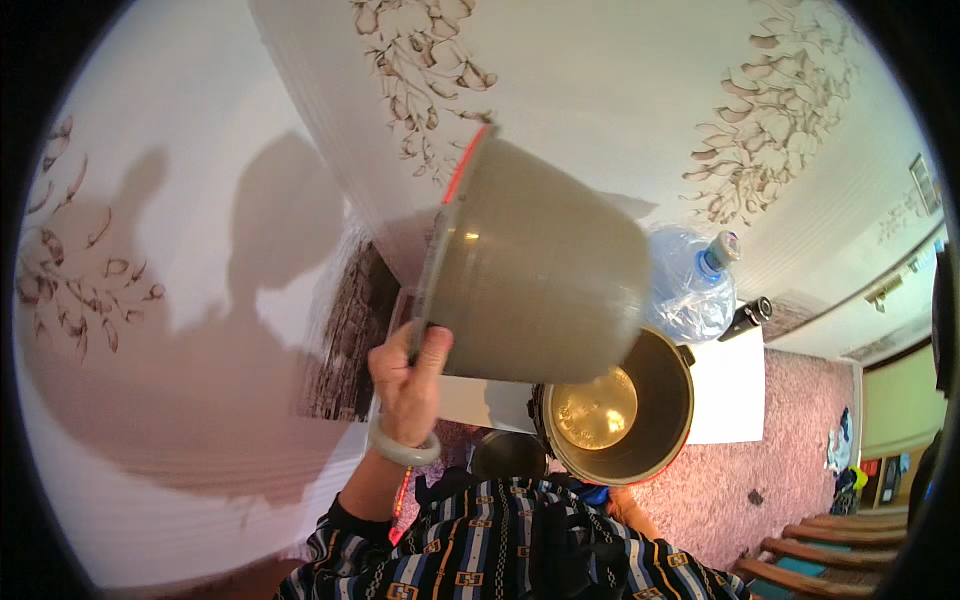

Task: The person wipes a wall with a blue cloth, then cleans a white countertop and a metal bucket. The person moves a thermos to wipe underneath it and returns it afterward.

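A large grey plastic bucket [540, 262] is tipped on its side in the air, its mouth facing left and a red strip along its rim. My left hand [409, 375] grips that rim, thumb on the outer wall. Below and to the right is a second bucket [664, 397], open towards me, with dark walls, a shiny golden-looking bottom and side lugs. My right hand [624, 504] is against its near underside; the bucket hides the fingers, so I cannot tell how they are closed.
A white table [727, 390] bears a large clear water bottle [686, 289] and a black cylinder [746, 319]. Another dark round container [510, 455] is low before me. Patterned walls meet at a corner behind. Wooden slats [832, 555] are at lower right, over pink carpet [802, 405].
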Motion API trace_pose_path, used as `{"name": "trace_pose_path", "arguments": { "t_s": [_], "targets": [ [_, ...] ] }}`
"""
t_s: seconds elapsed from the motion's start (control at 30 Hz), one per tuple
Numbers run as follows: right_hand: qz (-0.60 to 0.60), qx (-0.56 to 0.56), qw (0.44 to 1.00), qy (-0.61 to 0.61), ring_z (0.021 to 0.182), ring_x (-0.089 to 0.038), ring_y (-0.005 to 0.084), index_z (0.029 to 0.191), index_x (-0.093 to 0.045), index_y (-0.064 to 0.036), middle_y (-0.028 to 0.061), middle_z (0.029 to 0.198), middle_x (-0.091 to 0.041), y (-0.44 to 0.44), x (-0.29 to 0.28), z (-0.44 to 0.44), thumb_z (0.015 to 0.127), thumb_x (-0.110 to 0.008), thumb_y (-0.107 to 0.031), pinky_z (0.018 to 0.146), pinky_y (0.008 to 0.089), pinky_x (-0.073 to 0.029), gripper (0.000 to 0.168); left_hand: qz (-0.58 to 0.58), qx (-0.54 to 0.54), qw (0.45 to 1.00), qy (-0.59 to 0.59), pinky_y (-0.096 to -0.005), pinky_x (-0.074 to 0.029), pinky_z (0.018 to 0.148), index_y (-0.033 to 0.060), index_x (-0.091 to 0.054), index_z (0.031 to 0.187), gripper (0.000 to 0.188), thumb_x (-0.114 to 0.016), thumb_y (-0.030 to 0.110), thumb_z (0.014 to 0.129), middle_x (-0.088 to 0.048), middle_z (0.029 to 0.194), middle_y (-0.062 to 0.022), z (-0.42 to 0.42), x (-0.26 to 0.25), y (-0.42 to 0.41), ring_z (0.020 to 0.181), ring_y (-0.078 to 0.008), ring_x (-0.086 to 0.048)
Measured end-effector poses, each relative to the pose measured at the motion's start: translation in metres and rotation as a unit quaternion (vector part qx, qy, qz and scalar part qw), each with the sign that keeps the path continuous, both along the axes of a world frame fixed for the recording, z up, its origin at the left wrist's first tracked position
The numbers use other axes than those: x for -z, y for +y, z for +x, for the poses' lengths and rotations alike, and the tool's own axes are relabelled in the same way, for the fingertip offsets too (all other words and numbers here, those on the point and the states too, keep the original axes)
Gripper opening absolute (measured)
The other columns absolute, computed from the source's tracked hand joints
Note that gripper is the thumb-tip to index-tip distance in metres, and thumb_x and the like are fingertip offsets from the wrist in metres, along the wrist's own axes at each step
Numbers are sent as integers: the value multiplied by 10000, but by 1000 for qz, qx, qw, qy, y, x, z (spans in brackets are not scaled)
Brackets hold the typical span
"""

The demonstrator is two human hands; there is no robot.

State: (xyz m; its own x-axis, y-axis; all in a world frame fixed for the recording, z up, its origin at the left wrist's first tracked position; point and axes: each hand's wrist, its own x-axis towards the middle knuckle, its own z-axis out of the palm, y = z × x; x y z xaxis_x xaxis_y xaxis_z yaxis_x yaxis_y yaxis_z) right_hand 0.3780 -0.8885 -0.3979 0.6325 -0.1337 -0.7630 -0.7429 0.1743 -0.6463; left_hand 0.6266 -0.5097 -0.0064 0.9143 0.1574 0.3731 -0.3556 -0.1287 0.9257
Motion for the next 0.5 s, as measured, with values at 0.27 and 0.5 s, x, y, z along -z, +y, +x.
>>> {"name": "trace_pose_path", "arguments": {
  "t_s": [0.27,0.5],
  "targets": [
    [6,30,996,-80,1162,-603,265,1275,-576,-55,123,1244,-635,-42,32,-26,941,-611,-225,1006,417,-492,377,-100,-18,994,35,-273,-426,846,-28,-686,1017,310,-581,264,1017,-644,942,4,23,32,64,875,-83,-525],
    [-102,-64,987,-103,827,-691,254,1113,-639,12,138,977,-694,-99,-103,27,837,-694,-82,699,399,-594,296,-111,-94,988,43,-244,-443,725,-6,-658,922,261,-608,236,1004,-603,864,19,20,34,51,763,-69,-506]
  ]
}}
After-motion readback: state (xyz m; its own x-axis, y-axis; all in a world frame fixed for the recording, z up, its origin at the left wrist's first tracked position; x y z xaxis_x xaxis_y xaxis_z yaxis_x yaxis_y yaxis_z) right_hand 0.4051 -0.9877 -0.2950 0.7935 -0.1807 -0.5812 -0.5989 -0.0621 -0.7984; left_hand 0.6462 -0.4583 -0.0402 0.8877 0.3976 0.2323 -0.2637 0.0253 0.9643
